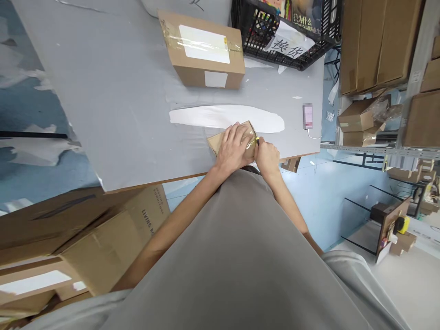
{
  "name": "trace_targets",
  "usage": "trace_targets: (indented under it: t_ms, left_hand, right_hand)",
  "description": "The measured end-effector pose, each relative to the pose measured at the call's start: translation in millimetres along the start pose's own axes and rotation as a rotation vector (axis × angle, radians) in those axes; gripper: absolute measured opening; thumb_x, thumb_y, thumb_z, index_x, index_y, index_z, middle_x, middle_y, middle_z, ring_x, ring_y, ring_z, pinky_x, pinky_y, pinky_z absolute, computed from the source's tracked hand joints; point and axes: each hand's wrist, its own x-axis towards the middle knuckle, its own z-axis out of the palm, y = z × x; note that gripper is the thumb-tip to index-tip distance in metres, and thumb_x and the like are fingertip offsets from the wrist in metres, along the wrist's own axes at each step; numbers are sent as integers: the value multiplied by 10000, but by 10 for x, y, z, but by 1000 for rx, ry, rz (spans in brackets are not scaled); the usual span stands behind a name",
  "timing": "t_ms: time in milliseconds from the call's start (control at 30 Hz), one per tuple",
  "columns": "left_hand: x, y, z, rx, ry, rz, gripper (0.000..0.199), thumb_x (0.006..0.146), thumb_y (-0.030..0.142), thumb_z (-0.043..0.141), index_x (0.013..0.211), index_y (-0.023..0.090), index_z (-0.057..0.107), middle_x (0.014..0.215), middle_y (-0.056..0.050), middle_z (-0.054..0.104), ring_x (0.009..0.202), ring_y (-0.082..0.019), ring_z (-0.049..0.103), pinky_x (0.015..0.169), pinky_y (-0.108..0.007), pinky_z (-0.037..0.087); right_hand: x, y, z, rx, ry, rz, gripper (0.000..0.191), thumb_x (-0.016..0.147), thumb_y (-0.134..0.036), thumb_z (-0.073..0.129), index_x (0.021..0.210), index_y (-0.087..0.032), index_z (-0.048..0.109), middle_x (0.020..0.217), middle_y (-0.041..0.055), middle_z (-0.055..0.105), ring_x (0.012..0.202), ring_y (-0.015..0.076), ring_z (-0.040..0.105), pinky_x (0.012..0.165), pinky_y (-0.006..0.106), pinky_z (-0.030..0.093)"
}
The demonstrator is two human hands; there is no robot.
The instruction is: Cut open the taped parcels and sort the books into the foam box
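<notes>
Small taped carton (252, 145) is sitting on the table (120, 123), just on the near side of the white strip (220, 116), toward its right end. Left hand (234, 147) is lying spread over the carton, presumably pinning it against sliding. Right hand (267, 156) is gripping a mostly hidden yellow-and-black tool (257, 139) at the carton, fist closed, likely for control. Larger carton (209, 71) is resting beyond the strip, black crate (259, 34) is standing beyond and right, phone (308, 116) is lying off its right end, probably keeping workspace free.
</notes>
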Motion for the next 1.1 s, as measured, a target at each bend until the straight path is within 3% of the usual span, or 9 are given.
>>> trace_targets:
  t_ms: [233,467,667,800,900,1000,1100]
  left_hand:
    - [-25,38,-16,18,-19,8,665,900,492,869,1503,260,711,1730,-200,606,1745,-501,408,1452,-775,246]
    - [-31,43,-45,17,-30,-16,697,908,585,892,1509,281,711,1705,-182,625,1753,-517,382,1453,-794,230]
    - [-35,10,-109,38,-26,-50,762,929,729,866,1541,307,701,1716,-170,618,1769,-496,369,1468,-753,236]
    - [-121,-11,-149,78,12,-116,738,1015,759,746,1595,309,665,1769,-187,578,1763,-463,405,1455,-725,288]
    - [-293,-81,-230,128,35,-168,765,1028,780,697,1620,297,647,1771,-202,575,1755,-461,421,1446,-737,300]
    - [-552,-196,-356,165,65,-199,792,1019,808,681,1621,294,651,1762,-209,582,1744,-468,439,1439,-740,308]
    - [-841,-294,-481,210,79,-218,773,1048,803,641,1627,292,657,1763,-211,587,1749,-464,432,1435,-724,315]
  right_hand:
    - [-158,88,34,-17,-31,17,400,1216,-190,394,1517,-149,654,1327,234,844,1246,313,821,1042,388,602]
    - [-120,203,61,14,-70,8,398,1226,-244,409,1487,-154,697,1331,226,848,1252,320,810,1034,382,585]
    - [-310,536,118,239,21,-73,373,1227,-298,431,1440,-225,728,1213,134,887,1131,308,826,941,331,538]
    - [87,817,394,451,111,-32,348,1234,-414,473,1265,-199,746,1155,144,877,1053,291,825,902,312,522]
    - [607,902,696,635,22,1,335,1231,-429,500,1136,-182,706,1025,120,861,855,214,811,837,271,523]
    - [1070,830,993,786,-75,-53,329,1238,-346,418,1165,-158,678,1046,110,864,846,141,796,841,220,534]
    - [1383,652,1240,778,-95,-151,338,1222,-366,431,1205,-152,692,1070,100,874,949,149,789,928,248,569]
